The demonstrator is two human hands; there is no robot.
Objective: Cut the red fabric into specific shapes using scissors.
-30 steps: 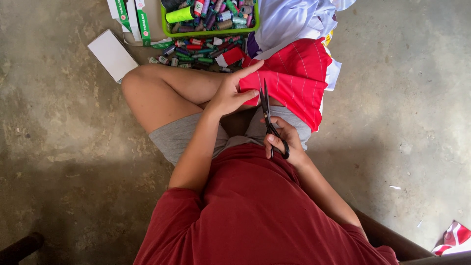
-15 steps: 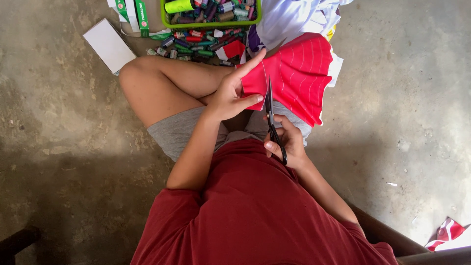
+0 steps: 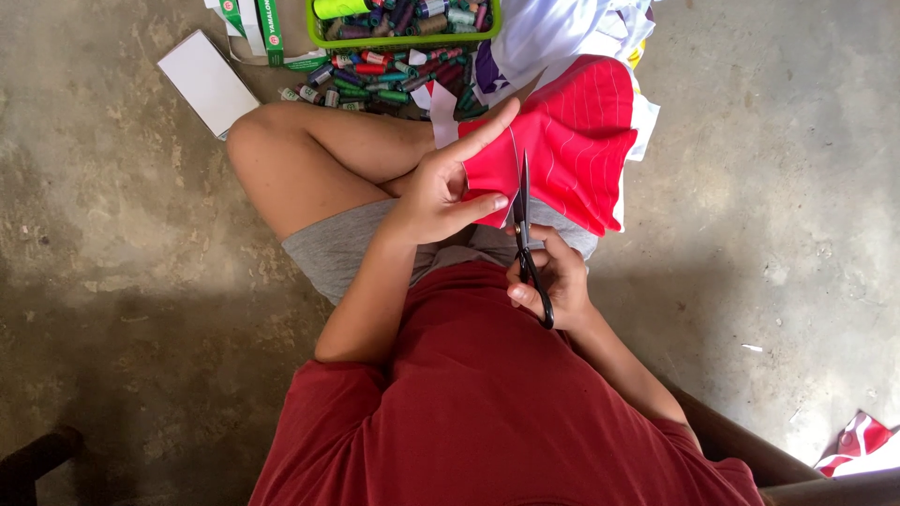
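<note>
On a bare concrete floor [image 3: 112, 281], a seated person in a dark red shirt [image 3: 487, 403] and grey shorts works a piece of bright red fabric [image 3: 572, 150] held over the lap, just above the frame's centre. The cloth is vivid red with thin pale lines running down it like ribs and a white strip along its far edge; it hangs in a fan shape, creased near the grip. The left hand [image 3: 441, 187] pinches the fabric's near edge at about 9 o'clock of the cloth, thumb and fingers closed on it, index finger stretched along the top. The right hand [image 3: 553, 276] is closed around the black handles of a pair of scissors [image 3: 525, 234], the blades pointing toward 12 o'clock and meeting the cloth's lower edge — how far the blades are parted cannot be told. At 12 o'clock lie white garments [image 3: 562, 33], a green tray [image 3: 403, 39] of thread spools and loose spools [image 3: 375, 80]; at 10 o'clock, a white box [image 3: 206, 80].
</note>
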